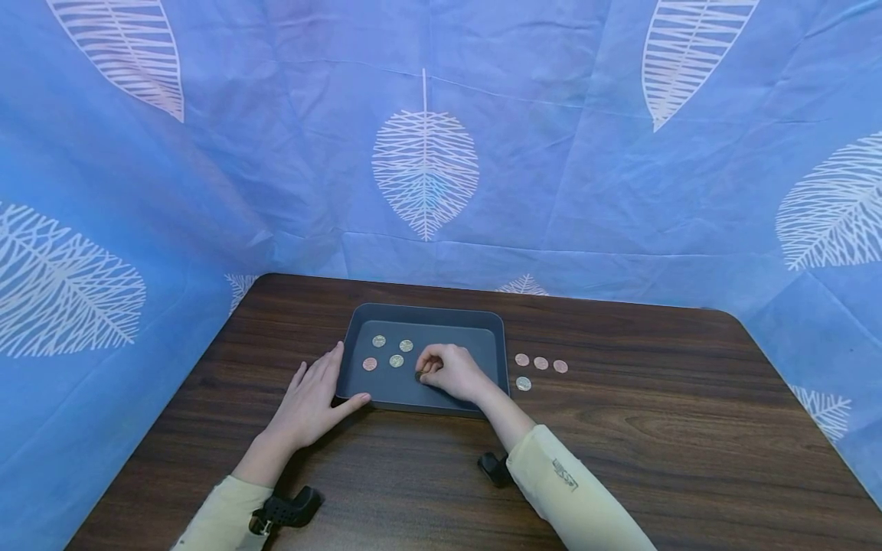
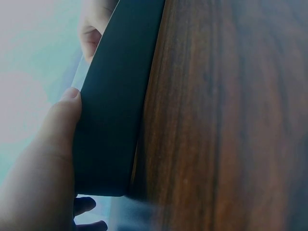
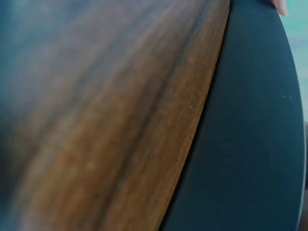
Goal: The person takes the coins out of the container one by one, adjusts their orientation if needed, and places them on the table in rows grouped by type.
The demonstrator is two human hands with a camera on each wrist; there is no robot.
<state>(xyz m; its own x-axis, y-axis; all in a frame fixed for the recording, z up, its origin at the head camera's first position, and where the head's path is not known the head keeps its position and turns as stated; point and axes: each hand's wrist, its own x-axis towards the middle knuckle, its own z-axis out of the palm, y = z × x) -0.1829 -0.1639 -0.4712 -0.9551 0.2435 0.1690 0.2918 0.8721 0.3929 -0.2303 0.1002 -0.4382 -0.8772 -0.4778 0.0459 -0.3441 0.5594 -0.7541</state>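
A shallow dark grey tray [image 1: 455,325] lies on the table. Inside it, toward the left, are a copper-coloured coin [image 1: 370,364] and three pale coins, one of them a pale coin [image 1: 396,360] near the middle. My right hand [image 1: 451,373] is over the tray floor, pinching a dark-looking coin [image 1: 418,376] between thumb and fingers. At the tray's left front corner my left hand [image 1: 310,402] spreads its straight fingers along the outer side, thumb on the front rim. The left wrist view shows that thumb [image 2: 60,113] against the tray's wall [image 2: 115,110].
Right of the tray lie three copper-coloured coins in a row, including a middle coin [image 1: 540,363], with a pale coin [image 1: 524,383] in front. The dark wooden table [image 1: 654,428] reaches back to a blue leaf-patterned cloth [image 1: 551,191].
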